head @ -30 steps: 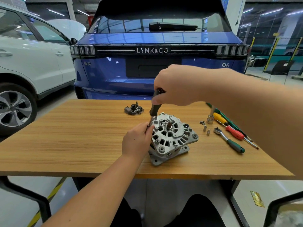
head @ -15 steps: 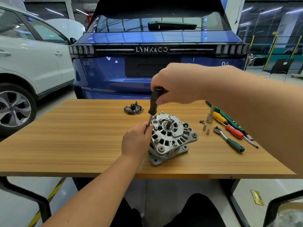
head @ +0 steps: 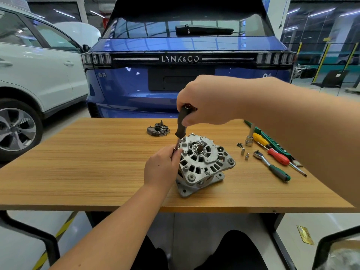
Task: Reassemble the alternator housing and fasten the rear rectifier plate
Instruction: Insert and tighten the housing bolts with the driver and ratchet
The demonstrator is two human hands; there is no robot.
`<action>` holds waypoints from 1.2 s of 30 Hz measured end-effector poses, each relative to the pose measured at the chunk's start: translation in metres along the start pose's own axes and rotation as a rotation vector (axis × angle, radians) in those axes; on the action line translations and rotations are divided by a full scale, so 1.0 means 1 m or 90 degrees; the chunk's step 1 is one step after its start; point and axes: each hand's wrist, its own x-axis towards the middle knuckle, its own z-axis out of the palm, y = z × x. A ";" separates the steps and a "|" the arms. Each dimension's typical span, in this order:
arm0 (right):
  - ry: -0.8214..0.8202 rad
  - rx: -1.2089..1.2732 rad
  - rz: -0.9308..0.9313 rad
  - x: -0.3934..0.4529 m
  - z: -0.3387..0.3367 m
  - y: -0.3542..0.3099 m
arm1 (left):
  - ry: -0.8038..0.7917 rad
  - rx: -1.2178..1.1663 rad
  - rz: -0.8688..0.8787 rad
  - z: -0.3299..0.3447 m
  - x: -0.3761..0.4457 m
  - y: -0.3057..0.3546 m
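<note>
table (head: 97,162) | alternator (head: 204,162) beside left hand (head: 162,166) pinching shaft | right hand (head: 206,100) grips driver (head: 181,125)

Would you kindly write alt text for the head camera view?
A person's right hand grips a dark-handled driver upright over an alternator on a wooden table, while the left hand pinches its shaft. Loose tools lie right; a blue car stands behind.

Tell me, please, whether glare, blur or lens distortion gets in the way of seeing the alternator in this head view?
Head view: alternator sharp and evenly lit; wide-angle bending bows the table edge; right forearm looms soft; reflections streak the blue car.
</note>
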 end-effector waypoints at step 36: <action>0.104 -0.036 0.171 0.001 0.019 -0.012 | -0.012 0.003 -0.017 -0.001 0.001 0.001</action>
